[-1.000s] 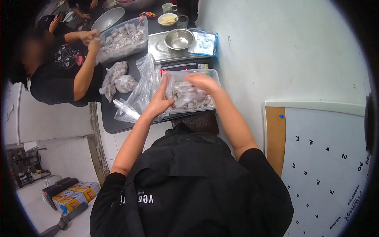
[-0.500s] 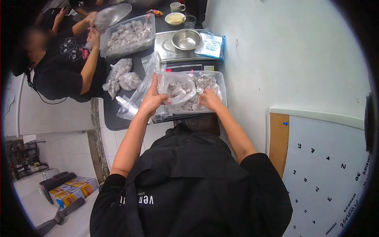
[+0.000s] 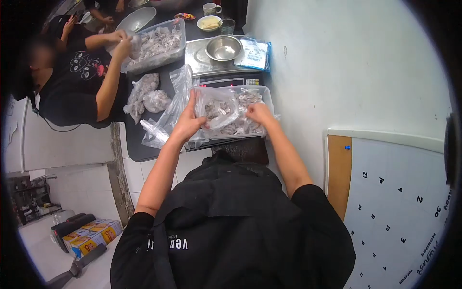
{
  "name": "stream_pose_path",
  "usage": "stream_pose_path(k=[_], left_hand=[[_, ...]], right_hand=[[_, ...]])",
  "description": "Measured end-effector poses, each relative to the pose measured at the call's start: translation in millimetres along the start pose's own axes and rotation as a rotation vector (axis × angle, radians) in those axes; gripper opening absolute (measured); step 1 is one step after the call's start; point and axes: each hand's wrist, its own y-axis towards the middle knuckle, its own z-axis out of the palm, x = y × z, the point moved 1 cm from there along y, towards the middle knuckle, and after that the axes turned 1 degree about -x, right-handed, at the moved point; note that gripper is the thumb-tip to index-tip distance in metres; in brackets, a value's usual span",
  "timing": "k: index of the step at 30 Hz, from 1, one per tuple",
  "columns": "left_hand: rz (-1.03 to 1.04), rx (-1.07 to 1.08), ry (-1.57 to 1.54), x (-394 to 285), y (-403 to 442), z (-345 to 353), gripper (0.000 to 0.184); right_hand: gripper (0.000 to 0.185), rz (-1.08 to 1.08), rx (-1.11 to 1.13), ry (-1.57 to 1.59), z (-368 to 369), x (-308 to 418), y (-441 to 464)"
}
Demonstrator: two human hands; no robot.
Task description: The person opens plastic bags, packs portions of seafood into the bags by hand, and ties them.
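My left hand (image 3: 189, 124) holds up a clear plastic bag (image 3: 204, 98), thumb and fingers gripping its near side so that its mouth stays wide. Inside the bag lie several small knotted packets with greyish contents. Under and beside it is a translucent tub (image 3: 269, 96) filled with more small packets (image 3: 250, 98). My right hand (image 3: 260, 113) reaches into the tub's right side, its fingers pinched together on a small plastic packet; the fingertips are partly hidden among the packets.
Left of the tub lie loose plastic bags (image 3: 166, 118) and filled bags (image 3: 156, 101). Beyond stand a scale (image 3: 195, 55) with a steel bowl (image 3: 224, 48) and a blue-white package (image 3: 255, 54). A co-worker handles a bag over another packet tub (image 3: 180, 36). A wall borders the right.
My left hand and the bag stay nearly in place. My right hand shifts slightly within the tub, its fingers drawn closer together. The co-worker's hands have moved down and right with their bag.
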Motion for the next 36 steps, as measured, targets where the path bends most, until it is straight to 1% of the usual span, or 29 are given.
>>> stream_pose_path(k=[1,3,4,6,7,9,11,12,13,14,15,16,17,19,20,21,22,23,24,25,27,28,30,31,32,34,36], left_hand=[[-0.036,-0.001,-0.035,-4.9,-4.3,-2.4,0.097],[-0.064,0.01,-0.074,-10.4,-5.0,0.1,0.098],[-0.064,0.015,-0.082,-11.6,-5.6,1.5,0.098],[-0.064,0.018,-0.091,-10.8,-5.2,3.4,0.099],[-0.045,0.047,-0.031,-8.0,-4.7,5.2,0.099],[-0.024,0.083,0.029,-5.7,-4.1,10.8,0.1],[-0.005,0.06,-0.028,-4.5,-9.0,18.2,0.102],[-0.004,0.062,-0.028,-3.7,-10.4,18.4,0.102],[-0.01,0.024,0.107,-2.6,-11.8,16.2,0.103],[-0.017,-0.017,0.243,-1.8,-13.1,12.9,0.104],[-0.015,-0.024,0.244,-1.2,-13.6,10.0,0.104],[-0.04,-0.035,0.08,-0.1,-14.3,7.1,0.104],[-0.065,-0.046,-0.084,1.0,-15.2,4.7,0.104],[-0.096,-0.057,-0.133,-4.3,-16.1,4.3,0.105],[-0.126,-0.058,-0.177,-6.8,-17.3,4.4,0.105],[-0.124,-0.068,-0.176,-8.3,-17.6,3.9,0.105],[-0.149,-0.077,-0.208,-9.3,-17.7,4.1,0.105],[-0.174,-0.084,-0.24,-10.3,-17.2,4.3,0.105],[-0.172,-0.087,-0.239,-11.5,-16.5,3.8,0.105],[-0.182,-0.108,-0.267,-12.1,-16.9,3.0,0.105],[-0.196,-0.13,-0.289,-14.8,-17.9,-0.7,0.105],[-0.214,-0.127,-0.261,-16.9,-18.4,-3.3,0.104],[-0.234,-0.115,-0.232,-14.7,-17.6,-7.4,0.104],[-0.229,-0.129,-0.243,-10.2,-15.9,-8.8,0.104],[-0.227,-0.143,-0.256,-6.1,-15.1,-9.3,0.103],[-0.221,-0.141,-0.252,-4.9,-13.8,-8.7,0.103],[-0.214,-0.141,-0.242,-5.5,-13.3,-7.8,0.102]], right_hand=[[0.026,-0.029,-0.097,0.256,-52.7,17.3,-11.5],[0.02,0.228,-0.013,0.455,-120.6,56.0,-28.2],[0.02,0.229,-0.015,0.452,-140.5,67.0,-29.6],[0.02,0.307,0.231,0.787,-163.6,81.4,-29.5],[0.022,0.225,0.293,0.769,-162.2,96.0,-25.4],[0.018,0.13,0.34,0.715,-138.1,128.8,-13.2],[0.022,0.183,0.373,0.778,-91.1,148.7,9.0],[0.023,0.314,0.336,0.789,-79.5,165.2,14.6],[0.024,0.443,0.301,0.796,-73.1,174.4,16.8],[0.024,0.44,0.303,0.795,-57.0,160.9,24.0],[0.024,0.21,0.171,0.753,-30.6,136.5,37.8],[0.025,-0.02,0.043,0.704,-48.0,149.4,33.1],[0.025,0.078,0.102,0.762,-78.7,140.5,18.0],[0.023,0.401,0.068,0.897,-104.3,105.7,21.7],[0.023,0.374,0.028,0.551,-102.2,76.2,29.5],[0.022,0.336,-0.017,0.208,-81.5,45.5,39.2],[0.022,0.328,-0.014,0.209,-44.4,21.2,42.2],[0.021,0.163,-0.195,0.065,-4.8,-3.2,42.4],[0.021,-0.003,-0.374,-0.079,14.6,-15.6,41.6],[0.021,-0.006,-0.372,-0.077,17.6,-18.7,40.7],[0.019,0.106,-0.281,-0.115,24.4,-24.1,39.9],[0.019,0.108,-0.28,-0.108,12.6,-19.3,36.2],[0.005,-0.193,-0.555,-0.056,-27.6,-15.0,25.4],[0.005,-0.188,-0.557,-0.058,-40.6,-18.9,22.8],[0.004,-0.123,-0.534,0.327,-53.2,-23.7,20.0],[0.004,-0.05,-0.502,0.706,-67.2,-26.9,18.7],[0.008,0.237,-0.342,1.122,-70.8,-22.3,20.6]])
